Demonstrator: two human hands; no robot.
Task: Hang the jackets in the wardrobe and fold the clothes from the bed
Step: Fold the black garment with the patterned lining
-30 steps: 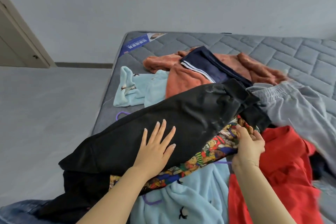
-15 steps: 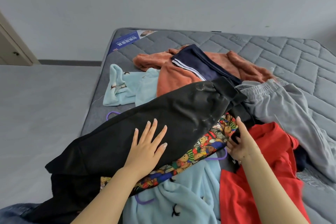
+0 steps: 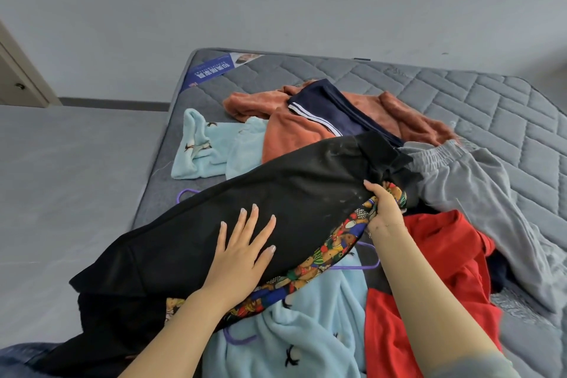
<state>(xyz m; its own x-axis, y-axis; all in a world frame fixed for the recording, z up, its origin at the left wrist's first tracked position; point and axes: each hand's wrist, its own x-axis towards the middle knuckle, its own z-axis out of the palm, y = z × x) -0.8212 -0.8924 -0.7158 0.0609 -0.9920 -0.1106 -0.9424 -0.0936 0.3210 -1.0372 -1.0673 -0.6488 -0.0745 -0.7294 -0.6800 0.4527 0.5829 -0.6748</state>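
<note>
a person sorts a heap of clothes on a bed [image 3: 460, 95], smoothing black trousers [image 3: 260, 209] that lie across the top of the pile, in what looks like the start of a fold; the left hand [image 3: 242, 252] presses flat on the cloth, fingers spread wide; the right hand [image 3: 383, 212] curls round the trousers' edge and a patterned garment [image 3: 337, 242] beneath, gripping both; next, likely, the trousers must be freed and doubled over.

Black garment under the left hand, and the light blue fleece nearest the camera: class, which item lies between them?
In the head view, a strip of colourful printed fabric lies between the black garment and the light blue fleece.
</note>
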